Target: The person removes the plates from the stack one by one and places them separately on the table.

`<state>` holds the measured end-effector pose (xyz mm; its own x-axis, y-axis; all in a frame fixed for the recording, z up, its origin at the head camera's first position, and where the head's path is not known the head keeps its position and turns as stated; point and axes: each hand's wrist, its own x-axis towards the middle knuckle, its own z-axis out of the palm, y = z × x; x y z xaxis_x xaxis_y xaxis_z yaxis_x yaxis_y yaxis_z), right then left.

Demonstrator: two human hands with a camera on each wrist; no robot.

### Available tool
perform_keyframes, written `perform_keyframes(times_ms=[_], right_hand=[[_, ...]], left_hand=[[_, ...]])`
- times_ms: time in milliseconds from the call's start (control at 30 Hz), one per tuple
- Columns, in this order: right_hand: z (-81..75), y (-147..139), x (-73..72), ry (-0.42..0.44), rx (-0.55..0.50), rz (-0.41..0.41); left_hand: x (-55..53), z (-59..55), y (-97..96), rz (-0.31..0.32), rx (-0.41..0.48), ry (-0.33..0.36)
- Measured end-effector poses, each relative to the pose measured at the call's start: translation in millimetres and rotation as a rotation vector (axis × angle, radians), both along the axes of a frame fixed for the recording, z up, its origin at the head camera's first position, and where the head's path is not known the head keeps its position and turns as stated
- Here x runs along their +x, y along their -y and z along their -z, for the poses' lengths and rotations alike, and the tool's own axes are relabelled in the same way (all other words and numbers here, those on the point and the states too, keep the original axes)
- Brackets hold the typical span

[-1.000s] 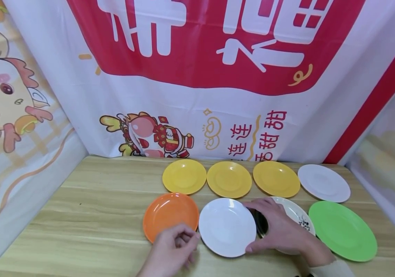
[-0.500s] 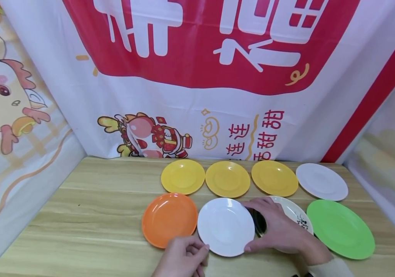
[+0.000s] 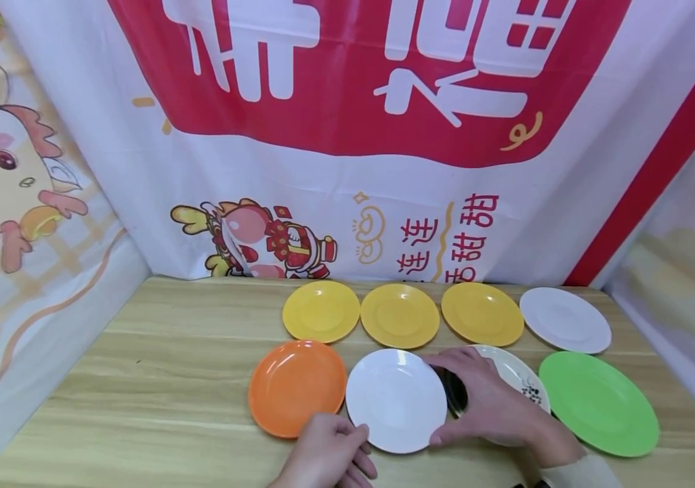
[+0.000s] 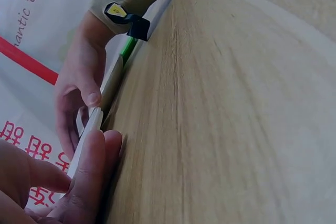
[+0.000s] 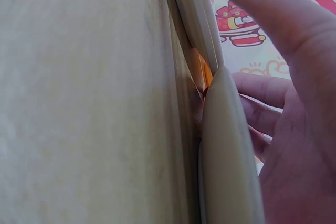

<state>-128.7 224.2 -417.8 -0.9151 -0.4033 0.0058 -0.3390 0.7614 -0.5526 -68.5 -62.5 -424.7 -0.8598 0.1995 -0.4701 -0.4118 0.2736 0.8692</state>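
A white plate (image 3: pixel 395 403) lies in the front row in the head view, with both hands at its rim. My left hand (image 3: pixel 328 453) pinches its lower left edge, thumb above and fingers partly under it; the left wrist view shows this left hand (image 4: pixel 79 187) close up. My right hand (image 3: pixel 496 407) spans its right edge, thumb at the lower rim and fingers at the upper rim. Just left is an orange plate (image 3: pixel 295 386). A patterned plate (image 3: pixel 524 383) sits partly hidden beneath the right hand. Something dark and glossy (image 3: pixel 456 393) shows beneath the right palm; its kind is unclear.
Behind stand three yellow plates (image 3: pixel 321 312) in a row, then another white plate (image 3: pixel 563 320). A green plate (image 3: pixel 600 403) lies at the right end of the front row. The wooden table (image 3: pixel 158 379) meets a printed cloth (image 3: pixel 347 156) at the back.
My left hand has moved right from beside the orange plate to the white plate's lower left rim and now pinches it. The right hand has stayed at the right rim.
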Motion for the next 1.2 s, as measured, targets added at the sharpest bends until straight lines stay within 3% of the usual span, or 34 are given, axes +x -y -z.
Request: perform_keyframes(times_ms=[267,533,800,1200], right_hand=[[1.3,1.2,-0.9,-0.038,-0.017,-0.033],[0.4,-0.1,-1.2,-0.052,-0.01,-0.035],[1.2,-0.4,-0.9,-0.035,-0.005,-0.03],[-0.3,1.4,1.4,-0.021,0.001,-0.015]], left_hand=[[1.0,0.6,-0.5,-0.009,0.034,-0.014],[0.7,-0.3,-4.2,-0.101,0.182,-0.024],[-0.8,-5.3,-2.5,-0.191,0.242,-0.056],[-5.2,-6.8,4.0,-0.18,0.31,-0.173]])
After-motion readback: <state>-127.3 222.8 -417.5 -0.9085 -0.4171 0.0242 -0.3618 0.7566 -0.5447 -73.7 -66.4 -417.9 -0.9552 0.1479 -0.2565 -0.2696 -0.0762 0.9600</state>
